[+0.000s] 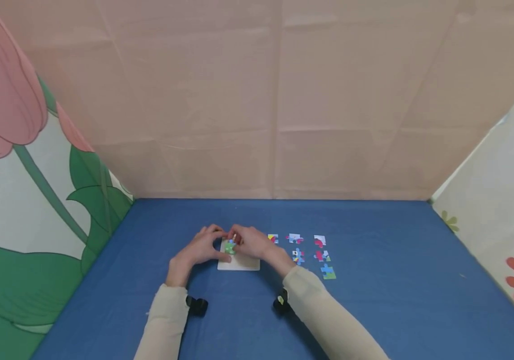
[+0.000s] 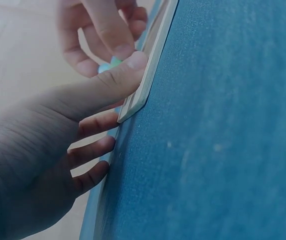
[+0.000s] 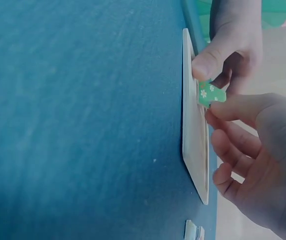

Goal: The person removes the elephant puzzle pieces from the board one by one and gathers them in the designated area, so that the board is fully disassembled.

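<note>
A pale wooden puzzle board (image 1: 245, 263) lies flat on the blue table. My right hand (image 1: 253, 243) pinches a green jigsaw piece (image 3: 211, 95) with small white flowers between thumb and forefinger, tilted over the board's left part. Around the board's left side curves my left hand (image 1: 200, 249), holding it there. Its thumb (image 2: 125, 75) lies over the rim close to the piece, the other fingers along the outer edge. In the left wrist view the hands hide most of the green piece.
Several loose jigsaw pieces lie in rough rows right of the board, among them a blue-and-green piece (image 1: 328, 272), a red-and-white piece (image 1: 320, 241) and a blue-and-white piece (image 1: 294, 238). A beige wall covering (image 1: 275, 125) rises behind the table (image 1: 396, 280).
</note>
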Motion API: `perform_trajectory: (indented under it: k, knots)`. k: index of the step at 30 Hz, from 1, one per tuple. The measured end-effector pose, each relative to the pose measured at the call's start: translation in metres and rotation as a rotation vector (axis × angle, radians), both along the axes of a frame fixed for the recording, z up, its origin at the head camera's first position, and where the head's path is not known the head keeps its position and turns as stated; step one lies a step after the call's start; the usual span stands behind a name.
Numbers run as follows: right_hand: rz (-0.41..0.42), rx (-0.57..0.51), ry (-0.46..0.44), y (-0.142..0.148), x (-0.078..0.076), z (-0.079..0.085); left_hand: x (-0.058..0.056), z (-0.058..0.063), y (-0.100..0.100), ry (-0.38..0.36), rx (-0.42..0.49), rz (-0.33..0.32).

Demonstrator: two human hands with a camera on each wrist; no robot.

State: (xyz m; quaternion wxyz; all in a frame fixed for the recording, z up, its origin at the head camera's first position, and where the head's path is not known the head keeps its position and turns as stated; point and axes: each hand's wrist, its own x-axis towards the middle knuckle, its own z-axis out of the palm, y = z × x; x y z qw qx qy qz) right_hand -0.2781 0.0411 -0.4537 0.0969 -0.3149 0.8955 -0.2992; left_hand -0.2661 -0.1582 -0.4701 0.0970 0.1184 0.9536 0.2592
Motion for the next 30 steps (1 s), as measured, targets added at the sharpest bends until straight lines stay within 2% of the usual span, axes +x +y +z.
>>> perform_trajectory:
  k: [9, 20, 30]
  knots:
    - [-0.021, -0.068, 0.009, 0.012, 0.002, 0.000, -0.001, 0.000, 0.001, 0.004, -0.010, -0.002]
    - [-0.072, -0.081, -0.024, 0.036, 0.007, 0.000, 0.000, 0.000, 0.001, 0.010, 0.000, 0.008]
    - [-0.108, -0.078, -0.010, 0.061, 0.015, 0.001, 0.001, -0.002, 0.002, -0.004, 0.001, 0.024]
